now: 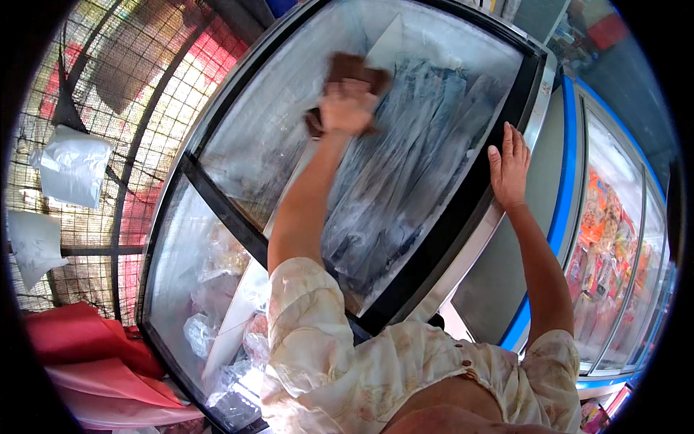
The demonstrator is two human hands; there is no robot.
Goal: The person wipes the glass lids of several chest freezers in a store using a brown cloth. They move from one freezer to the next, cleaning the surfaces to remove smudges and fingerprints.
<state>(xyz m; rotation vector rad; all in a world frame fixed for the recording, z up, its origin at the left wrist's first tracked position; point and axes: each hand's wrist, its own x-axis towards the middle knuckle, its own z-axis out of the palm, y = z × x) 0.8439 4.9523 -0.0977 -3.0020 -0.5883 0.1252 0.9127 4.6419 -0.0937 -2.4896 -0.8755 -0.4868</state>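
My left hand [347,111] presses a brown cloth [349,65] onto the sliding glass lid [282,103] of a chest freezer; hand and cloth are blurred. My right hand [509,168] lies flat on the freezer's dark and metal-edged rim [501,200], holding nothing. Beneath the frosted, hazy glass, long dark items in clear plastic [401,157] fill the section below the hands. Through the lower-left pane, clear plastic bags [200,333] show beside a white divider [233,320].
A second, blue-trimmed freezer [558,217] stands at the right, holding colourful packets [599,233]. Wire mesh [138,173] with hanging plastic sheets [76,165] borders the left side. Red fabric [87,347] lies at the lower left, close to the freezer's edge.
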